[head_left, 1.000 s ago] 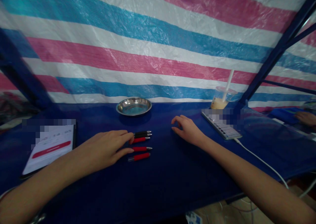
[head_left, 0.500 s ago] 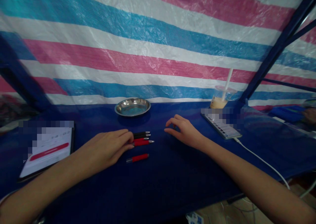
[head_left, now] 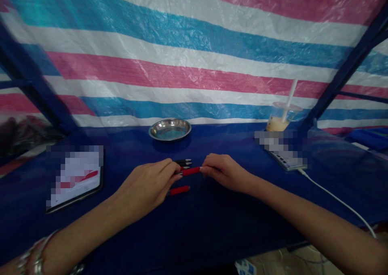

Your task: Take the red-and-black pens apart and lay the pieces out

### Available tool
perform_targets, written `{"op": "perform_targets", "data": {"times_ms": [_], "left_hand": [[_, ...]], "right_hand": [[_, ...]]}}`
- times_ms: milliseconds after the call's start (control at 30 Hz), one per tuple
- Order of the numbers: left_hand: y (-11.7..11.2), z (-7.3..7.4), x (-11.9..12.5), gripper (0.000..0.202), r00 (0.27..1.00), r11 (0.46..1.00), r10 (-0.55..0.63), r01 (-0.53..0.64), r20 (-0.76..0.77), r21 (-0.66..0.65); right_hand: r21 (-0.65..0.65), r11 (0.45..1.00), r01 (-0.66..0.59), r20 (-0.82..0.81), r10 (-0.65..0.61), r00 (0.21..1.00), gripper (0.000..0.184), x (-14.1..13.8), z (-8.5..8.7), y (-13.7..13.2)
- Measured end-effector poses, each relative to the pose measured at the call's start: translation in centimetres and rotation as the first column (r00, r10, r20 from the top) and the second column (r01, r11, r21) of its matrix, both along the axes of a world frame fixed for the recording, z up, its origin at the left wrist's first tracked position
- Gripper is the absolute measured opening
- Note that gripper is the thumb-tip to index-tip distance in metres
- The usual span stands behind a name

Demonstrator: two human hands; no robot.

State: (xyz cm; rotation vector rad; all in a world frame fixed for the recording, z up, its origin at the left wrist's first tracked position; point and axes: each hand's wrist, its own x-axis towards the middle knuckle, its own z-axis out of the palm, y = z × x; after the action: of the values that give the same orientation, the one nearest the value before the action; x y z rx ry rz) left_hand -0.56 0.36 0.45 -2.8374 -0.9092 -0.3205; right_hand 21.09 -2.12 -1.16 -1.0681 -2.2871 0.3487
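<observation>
On the blue table [head_left: 212,226] lie several pens. My left hand [head_left: 148,184] and my right hand [head_left: 226,172] both pinch one red pen [head_left: 190,171], the left at its near end, the right at its tip end. Two black pens [head_left: 184,162] lie just behind it, beside my left fingertips. Another red pen [head_left: 179,190] lies alone just in front, below the held one.
A small steel dish [head_left: 170,129] stands at the back centre. A tablet [head_left: 75,176] lies at the left, a phone [head_left: 285,156] with a white cable [head_left: 336,200] at the right. A plastic cup with straw [head_left: 281,119] stands by the striped tarp wall.
My right hand has moved left and closed on the tip end of a red pen, which my left hand also pinches. One red pen stays lying in front.
</observation>
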Motion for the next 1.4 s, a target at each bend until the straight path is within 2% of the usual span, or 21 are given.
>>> {"op": "perform_targets", "data": {"times_ms": [167,333,500,700,833,967,1167,1233,1300,1400], "left_hand": [[-0.4,-0.2,0.3,0.016,0.993,0.999,0.047,-0.048,-0.109,-0.009],[-0.7,-0.2,0.5,0.017,0.989,0.988,0.135,-0.139,-0.052,-0.069],[-0.6,-0.1,0.2,0.017,0.992,0.989,0.111,-0.116,-0.061,-0.088],[-0.6,-0.2,0.2,0.021,0.995,0.993,0.089,-0.092,-0.041,-0.077],[-0.6,-0.3,0.1,0.025,0.998,0.993,0.069,-0.069,-0.005,-0.093],[-0.6,-0.5,0.1,0.026,0.998,0.992,0.058,-0.057,0.008,-0.117],[-0.3,-0.7,0.0,0.028,0.996,0.975,0.030,-0.011,0.085,-0.223],[-0.2,-0.5,0.0,0.027,0.986,0.951,-0.022,0.071,0.165,-0.301],[-0.1,-0.2,0.1,0.031,0.967,0.896,-0.063,0.164,0.247,-0.412],[0.2,0.4,0.1,0.041,0.945,0.750,-0.010,0.223,0.326,-0.623]], "right_hand": [[0.026,0.998,0.056,0.059,-0.057,0.997,0.008,-0.1,-0.4,-0.2],[0.032,0.993,0.112,0.122,-0.115,0.986,0.014,-0.2,-0.6,-0.3],[0.017,0.996,0.090,0.047,-0.090,0.995,0.019,0.1,-0.4,0.1],[0.036,0.996,0.079,0.031,-0.080,0.996,0.015,0.4,-0.5,0.2],[-0.036,0.997,0.072,-0.027,-0.073,0.997,0.016,0.2,-0.5,0.2],[-0.084,0.995,0.050,-0.073,-0.056,0.996,0.025,-0.1,-0.2,0.0],[0.001,0.998,0.060,-0.098,-0.060,0.993,0.008,0.1,-0.5,0.0],[0.071,0.996,0.055,-0.107,-0.047,0.993,0.007,0.2,-0.6,0.0],[0.178,0.983,0.048,-0.104,-0.030,0.994,0.008,0.2,-0.6,-0.2],[0.364,0.930,0.042,-0.084,-0.012,0.996,0.011,0.2,-0.4,-0.4]]}}
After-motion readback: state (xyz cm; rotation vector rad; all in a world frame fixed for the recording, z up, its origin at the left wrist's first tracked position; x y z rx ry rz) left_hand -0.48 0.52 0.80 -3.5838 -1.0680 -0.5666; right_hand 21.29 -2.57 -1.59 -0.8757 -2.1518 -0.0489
